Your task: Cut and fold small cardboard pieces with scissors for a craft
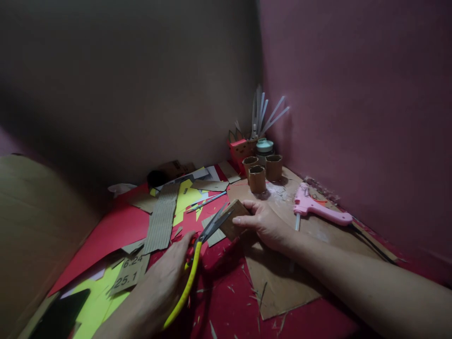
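Left hand (169,266) grips scissors (197,253), blades (213,227) parted at card (236,231); right hand (264,223) pinches card's opposite side, presumably for steadiness.

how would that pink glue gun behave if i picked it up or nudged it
The pink glue gun will likely feel stiff, as it looks like moulded plastic. The black cord trailing from it may tug when lifted. Nudged, it would probably slide rather than roll, since it seems to lie on its side.
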`<state>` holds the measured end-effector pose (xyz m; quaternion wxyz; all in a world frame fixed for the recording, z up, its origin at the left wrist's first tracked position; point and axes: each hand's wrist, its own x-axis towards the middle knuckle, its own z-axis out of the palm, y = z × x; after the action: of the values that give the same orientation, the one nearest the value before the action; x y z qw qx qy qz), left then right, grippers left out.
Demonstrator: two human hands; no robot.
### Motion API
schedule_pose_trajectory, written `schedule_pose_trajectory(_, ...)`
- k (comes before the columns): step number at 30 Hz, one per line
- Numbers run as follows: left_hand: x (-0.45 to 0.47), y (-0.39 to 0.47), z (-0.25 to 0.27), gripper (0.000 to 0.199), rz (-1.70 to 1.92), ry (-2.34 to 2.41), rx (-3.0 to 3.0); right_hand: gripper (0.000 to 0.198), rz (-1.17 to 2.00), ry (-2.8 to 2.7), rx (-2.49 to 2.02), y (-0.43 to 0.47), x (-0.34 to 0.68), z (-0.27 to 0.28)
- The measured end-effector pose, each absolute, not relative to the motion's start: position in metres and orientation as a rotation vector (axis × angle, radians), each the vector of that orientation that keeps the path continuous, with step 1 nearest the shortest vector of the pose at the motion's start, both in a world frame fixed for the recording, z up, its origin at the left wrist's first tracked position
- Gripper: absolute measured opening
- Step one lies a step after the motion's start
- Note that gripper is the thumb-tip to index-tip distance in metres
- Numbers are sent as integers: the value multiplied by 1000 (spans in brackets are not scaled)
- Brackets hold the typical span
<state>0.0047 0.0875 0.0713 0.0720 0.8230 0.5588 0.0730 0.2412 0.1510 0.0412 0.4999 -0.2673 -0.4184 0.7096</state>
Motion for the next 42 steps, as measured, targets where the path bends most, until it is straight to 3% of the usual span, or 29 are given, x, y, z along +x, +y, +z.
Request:
schedule_pose_trajectory(9, -17, 89, 40, 60, 291, 1655, 2535, 24, 1713, -1028, -605, 152, 241, 37)
schedule_pose_trajectory(16, -8, 90, 58, 60, 186, 1677, 2422, 25, 1711, -1040, -596, 150, 242, 40)
schedule_pose_trajectory(29, -15, 90, 43, 58, 389, 1582, 2507, 26, 1740, -1025, -585, 153, 242, 36)
schedule_pose_trajectory(37, -24, 86, 48, 58, 149, 1669, 2393, 24, 1723, -1036, -629, 154, 243, 36)
schedule_pose_trajectory(42, -31, 87, 38, 60, 247, 1570, 2558, 25, 1730, -1030, -626, 154, 243, 37)
